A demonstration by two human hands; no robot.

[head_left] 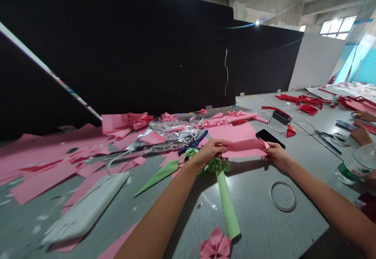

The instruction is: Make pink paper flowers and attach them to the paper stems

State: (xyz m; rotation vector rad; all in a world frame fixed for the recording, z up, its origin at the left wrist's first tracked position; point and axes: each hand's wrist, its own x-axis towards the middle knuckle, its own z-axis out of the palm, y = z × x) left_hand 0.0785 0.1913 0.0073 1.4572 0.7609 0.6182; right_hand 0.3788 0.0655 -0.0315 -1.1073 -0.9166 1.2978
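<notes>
A folded strip of pink paper (245, 148) is stretched between my two hands above the table. My left hand (214, 149) pinches its left end, and my right hand (275, 155) grips its right end. Just below my left hand lies a green paper tube (227, 202) with a curled green top (216, 165). A pointed green paper leaf (160, 176) rests to the left, partly behind my left forearm. Dark blue scissors (194, 143) lie beyond my left wrist. A black phone (270, 138) sits behind my right hand. Near the bottom edge is a pink paper flower (216, 245).
Pink paper scraps (44, 180) and crinkled silver film (176, 133) cover the left side. A white power strip (88, 208) is at lower left. A tape ring (283, 196) lies near my right forearm. At the right are a plastic bottle (354, 167) and other people's hands (361, 133).
</notes>
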